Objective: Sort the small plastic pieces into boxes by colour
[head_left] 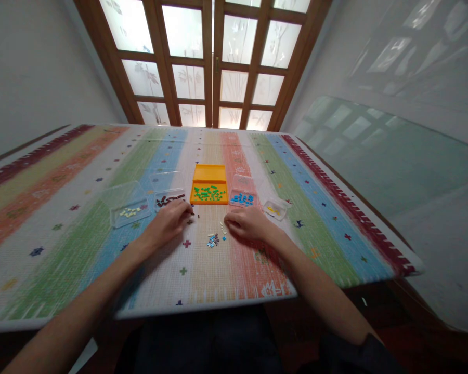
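Observation:
My left hand [173,219] rests on the cloth before the clear box of dark brown pieces [169,199]. Its thumb and fingers are pinched, and a small dark brown piece [192,213] shows at the tips. To the right, my right hand [246,223] lies with curled, closed fingers by a short row of cream pieces [222,227]; what they hold, if anything, is hidden. Between my hands is a mixed pile of small blue, cream and dark pieces [212,240]. A single brown piece [198,216] lies near my left fingertips.
An open orange box [210,172] with green pieces [209,193] stands beyond my hands. Clear boxes hold pale yellow pieces [130,212] at left, blue pieces [242,199] and yellow pieces [273,210] at right. A striped tablecloth [152,285] covers the table.

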{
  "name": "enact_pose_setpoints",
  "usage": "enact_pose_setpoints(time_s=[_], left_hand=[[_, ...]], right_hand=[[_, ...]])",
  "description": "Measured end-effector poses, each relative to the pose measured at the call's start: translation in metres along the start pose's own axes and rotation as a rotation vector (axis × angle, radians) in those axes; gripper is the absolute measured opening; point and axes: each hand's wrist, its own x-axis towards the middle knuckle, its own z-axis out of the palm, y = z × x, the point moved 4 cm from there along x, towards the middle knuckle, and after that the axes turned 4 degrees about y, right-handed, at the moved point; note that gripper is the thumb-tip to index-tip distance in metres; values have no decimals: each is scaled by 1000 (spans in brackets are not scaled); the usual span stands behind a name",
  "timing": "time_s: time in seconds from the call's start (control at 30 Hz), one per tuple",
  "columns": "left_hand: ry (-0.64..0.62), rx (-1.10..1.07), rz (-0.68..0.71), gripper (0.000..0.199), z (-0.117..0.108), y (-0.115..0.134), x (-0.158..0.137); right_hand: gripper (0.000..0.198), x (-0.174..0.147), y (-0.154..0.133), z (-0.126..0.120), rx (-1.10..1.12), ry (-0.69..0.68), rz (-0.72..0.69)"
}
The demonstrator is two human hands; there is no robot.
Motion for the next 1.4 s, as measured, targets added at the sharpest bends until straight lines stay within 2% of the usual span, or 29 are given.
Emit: enact_pose_setpoints(time_s=[0.1,0.2,0.37,0.6,0.87,1.2,1.4], left_hand=[[33,66,-151,15,-30,-30,15],[20,160,-257,14,-50,-54,28],[-67,212,-254,16,-45,-74,39],[-156,183,-209,11,-19,-79,44],[-139,171,-140,18,-6,-75,46],[-67,134,-187,27,-18,-72,42],[-65,107,-239,27,-23,-74,39]], right_hand=[[18,0,0,0,-7,16,6],[18,1,-1,0,-36,21,3],[19,1,-3,-1,-86,15,-6],[17,0,-1,-2,-95,8,3],[18,0,-1,-1,-83,8,17],[18,1,-4,-3,-106,-15,24],[18,0,-4,-3,-79,-8,22]])
